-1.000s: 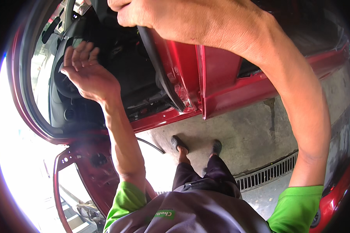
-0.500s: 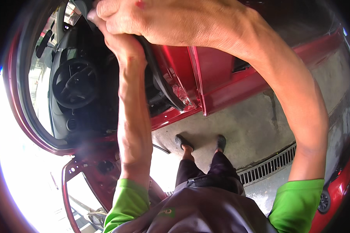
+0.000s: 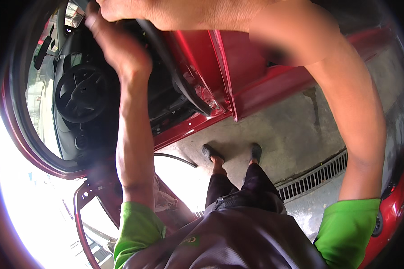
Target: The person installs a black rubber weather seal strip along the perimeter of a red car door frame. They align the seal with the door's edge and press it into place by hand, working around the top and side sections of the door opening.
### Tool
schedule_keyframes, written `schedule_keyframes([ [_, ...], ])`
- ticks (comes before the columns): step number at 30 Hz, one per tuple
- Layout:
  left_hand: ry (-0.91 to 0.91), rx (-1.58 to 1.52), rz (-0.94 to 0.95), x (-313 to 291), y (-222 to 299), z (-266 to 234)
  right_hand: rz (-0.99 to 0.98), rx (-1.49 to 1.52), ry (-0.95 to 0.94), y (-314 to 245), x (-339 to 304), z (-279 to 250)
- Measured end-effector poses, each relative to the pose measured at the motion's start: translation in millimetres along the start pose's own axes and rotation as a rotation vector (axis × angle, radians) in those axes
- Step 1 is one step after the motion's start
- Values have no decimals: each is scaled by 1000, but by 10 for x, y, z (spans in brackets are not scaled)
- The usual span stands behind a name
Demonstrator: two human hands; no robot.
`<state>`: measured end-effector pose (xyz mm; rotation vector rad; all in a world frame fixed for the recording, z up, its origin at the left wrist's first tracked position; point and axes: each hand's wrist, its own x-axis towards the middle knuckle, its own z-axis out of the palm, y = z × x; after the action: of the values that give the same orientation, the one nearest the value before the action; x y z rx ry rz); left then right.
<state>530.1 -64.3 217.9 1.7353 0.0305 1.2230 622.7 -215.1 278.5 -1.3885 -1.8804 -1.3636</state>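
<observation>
Both hands are raised at the top edge, beside the upper part of a red car's front door opening. My left hand (image 3: 123, 49) is smeared by motion; its thumb points up and its other fingers are hidden. Close against it, my right hand (image 3: 166, 12) is partly cut off by the picture edge. Its fingers look curled, but what they hold, if anything, is out of sight. Below the hands a black rubber door seal (image 3: 186, 87) curves down the rear side of the opening. A thin black strip (image 3: 179, 159) arcs low beside my left forearm.
A steering wheel (image 3: 81, 94) and dashboard lie inside the car at left. The open red front door (image 3: 101, 193) is at lower left. A closed rear door (image 3: 256, 85) stands ahead, a floor grate (image 3: 312, 179) behind my feet, and another red car (image 3: 397, 215) at right.
My hands have moved up and left, and the right one is cut off more by the top edge. More of the low black strip shows beside my left forearm.
</observation>
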Motion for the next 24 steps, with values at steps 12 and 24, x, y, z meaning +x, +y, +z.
schedule_keyframes([
  [12,126,557,279,-395,-99,-365,-45,-20,109,-13,-141,167],
  [24,43,18,149,-873,-269,19,-24,-86,38,-74,-229,85],
])
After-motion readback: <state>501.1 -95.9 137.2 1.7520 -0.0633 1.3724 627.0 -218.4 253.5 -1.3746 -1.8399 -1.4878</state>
